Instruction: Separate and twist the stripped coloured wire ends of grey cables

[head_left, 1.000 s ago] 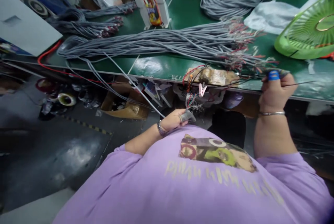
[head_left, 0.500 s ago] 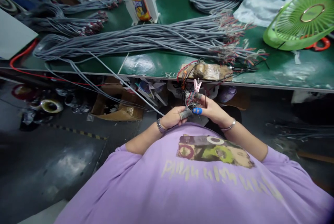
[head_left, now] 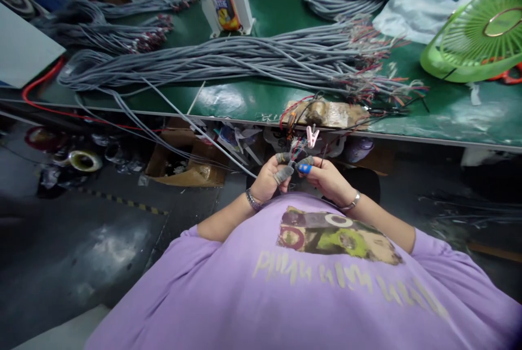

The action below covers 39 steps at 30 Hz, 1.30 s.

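Below the bench edge, my left hand (head_left: 272,177) is closed on the stripped end of a grey cable (head_left: 222,150), which runs up to the bench on the left. Grey covers wrap some of its fingers. My right hand (head_left: 326,179), with a blue wrap on the thumb, pinches the frayed wires (head_left: 297,148) from the other side, fingertips close to the left ones. Thin coloured strands fan out above the fingers. A pink clip (head_left: 312,136) stands just beyond them, near a taped brown block (head_left: 329,113) at the bench edge.
Grey cable bundles (head_left: 212,59) with stripped ends lie along the green bench (head_left: 460,122). A green fan (head_left: 481,29), a white cloth (head_left: 416,13) and orange-handled scissors (head_left: 509,75) are at right. A cardboard box (head_left: 185,168) and tape rolls (head_left: 85,160) sit beneath.
My left fingers have risen and come together around the wire end. My right hand has closed into a pinch and turned inward. The view has shifted slightly.
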{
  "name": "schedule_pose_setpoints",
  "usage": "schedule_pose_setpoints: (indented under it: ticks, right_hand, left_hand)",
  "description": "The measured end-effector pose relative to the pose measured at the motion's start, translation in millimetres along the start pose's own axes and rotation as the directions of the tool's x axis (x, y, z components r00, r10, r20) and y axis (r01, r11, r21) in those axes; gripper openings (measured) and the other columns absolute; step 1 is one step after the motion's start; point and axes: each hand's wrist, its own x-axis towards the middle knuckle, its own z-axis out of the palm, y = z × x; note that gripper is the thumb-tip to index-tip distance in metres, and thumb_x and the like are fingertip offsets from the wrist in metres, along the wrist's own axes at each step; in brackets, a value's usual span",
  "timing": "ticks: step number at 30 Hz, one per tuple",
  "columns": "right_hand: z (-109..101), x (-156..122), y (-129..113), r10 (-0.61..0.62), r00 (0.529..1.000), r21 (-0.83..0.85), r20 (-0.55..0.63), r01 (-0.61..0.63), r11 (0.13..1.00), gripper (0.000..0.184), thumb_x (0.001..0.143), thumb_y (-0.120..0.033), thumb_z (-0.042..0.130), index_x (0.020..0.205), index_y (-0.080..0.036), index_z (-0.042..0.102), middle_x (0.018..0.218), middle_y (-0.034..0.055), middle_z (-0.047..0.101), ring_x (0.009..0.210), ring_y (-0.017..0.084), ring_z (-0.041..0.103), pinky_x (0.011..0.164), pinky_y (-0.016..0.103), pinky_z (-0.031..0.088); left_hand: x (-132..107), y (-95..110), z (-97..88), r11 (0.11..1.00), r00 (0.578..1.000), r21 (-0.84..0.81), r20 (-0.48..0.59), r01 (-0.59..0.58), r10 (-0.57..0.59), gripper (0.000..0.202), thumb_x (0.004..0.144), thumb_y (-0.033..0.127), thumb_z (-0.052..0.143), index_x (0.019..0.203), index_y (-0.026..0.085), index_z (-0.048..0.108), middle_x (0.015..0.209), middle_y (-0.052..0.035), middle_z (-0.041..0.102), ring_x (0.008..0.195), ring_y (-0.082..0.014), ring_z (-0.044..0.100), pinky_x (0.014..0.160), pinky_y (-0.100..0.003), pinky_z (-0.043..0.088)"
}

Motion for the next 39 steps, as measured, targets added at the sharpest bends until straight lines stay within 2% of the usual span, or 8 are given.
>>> schedule_pose_setpoints:
  ticks: [8,14,17,20,25,29,34,39]
  right_hand:
    - [-11,4,9,0.100,0.989,-0.225,0.108,-0.073,0.972,0.045,0.059,-0.052,0.085,0.069,-0.014,0.062,0.050,-0.0070,0.045,0.046,0.004,0.028,0.045,0.022,0.020]
    - [-44,3,11,-0.268,0.960,-0.486,-0.087,0.193,0.852,0.035,0.073,-0.048,0.074,0.086,-0.015,0.070,0.079,0.0039,0.070,0.069,0.015,0.058,0.068,0.031,0.048]
    - [-52,-14,-5,-0.612,0.781,-0.725,-0.124,0.350,0.593,0.026,0.086,-0.039,0.064,0.096,-0.018,0.072,0.091,0.0073,0.073,0.079,0.020,0.063,0.074,0.035,0.050]
    - [-46,-29,-30,-0.725,0.663,-0.862,0.190,0.466,0.200,0.027,0.084,-0.033,0.067,0.106,-0.019,0.073,0.104,0.0102,0.073,0.090,0.023,0.063,0.081,0.038,0.050]
    - [-31,-24,-50,-0.406,0.746,-0.836,0.528,0.539,-0.096,0.020,0.080,-0.016,0.062,0.096,-0.018,0.075,0.099,0.0095,0.075,0.090,0.024,0.059,0.079,0.035,0.046]
    - [-34,-15,-46,-0.240,0.849,-0.872,0.471,0.489,0.017,0.015,0.080,-0.015,0.059,0.082,-0.016,0.074,0.077,0.0078,0.070,0.077,0.020,0.058,0.069,0.030,0.042]
    - [-43,-8,-39,-0.079,0.912,-0.775,0.403,0.387,0.499,0.025,0.084,-0.034,0.061,0.092,-0.013,0.073,0.082,0.0043,0.072,0.071,0.016,0.060,0.068,0.028,0.043]
    - [-38,3,-43,0.079,0.903,-0.661,0.423,0.248,0.708,0.035,0.077,-0.044,0.071,0.089,-0.012,0.075,0.080,0.0031,0.072,0.072,0.015,0.060,0.071,0.029,0.047]
  left_hand:
    - [1,11,2.1,0.992,0.985,0.044,0.118,0.121,-0.126,0.051,0.074,0.062,0.075,0.082,0.018,0.051,0.047,0.0107,0.043,0.033,-0.0029,0.031,0.035,-0.017,0.023]
    - [1,14,5.3,0.932,0.991,0.352,0.060,0.088,-0.116,0.046,0.079,0.059,0.071,0.081,0.015,0.057,0.052,0.0083,0.044,0.041,-0.0035,0.032,0.042,-0.019,0.025]
    - [3,15,1.4,0.868,0.994,0.497,0.095,0.006,-0.061,0.040,0.085,0.054,0.063,0.078,0.015,0.058,0.061,0.0042,0.052,0.053,-0.0069,0.043,0.053,-0.020,0.035]
    - [5,17,-1.0,0.750,0.985,0.657,0.166,-0.076,-0.045,0.033,0.089,0.046,0.057,0.081,0.015,0.062,0.071,0.0010,0.061,0.064,-0.0106,0.051,0.062,-0.022,0.041]
    - [6,29,2.1,0.481,0.960,0.854,0.268,-0.200,-0.077,0.019,0.089,0.030,0.054,0.092,0.017,0.067,0.081,-0.0012,0.070,0.072,-0.0142,0.060,0.067,-0.024,0.043]
    - [-1,34,2.7,0.320,0.960,0.913,0.278,-0.254,-0.032,0.025,0.087,0.026,0.056,0.108,0.018,0.066,0.079,-0.0010,0.069,0.068,-0.0147,0.060,0.064,-0.025,0.042]
    - [-8,31,-7.1,0.110,0.917,0.917,0.363,-0.384,0.167,0.023,0.090,0.030,0.054,0.105,0.018,0.068,0.088,-0.0058,0.068,0.074,-0.0155,0.062,0.065,-0.025,0.043]
    - [6,36,-23.0,0.284,0.838,0.798,0.544,-0.532,0.041,0.026,0.094,0.036,0.052,0.093,0.017,0.069,0.077,-0.0037,0.068,0.068,-0.0124,0.061,0.064,-0.022,0.042]
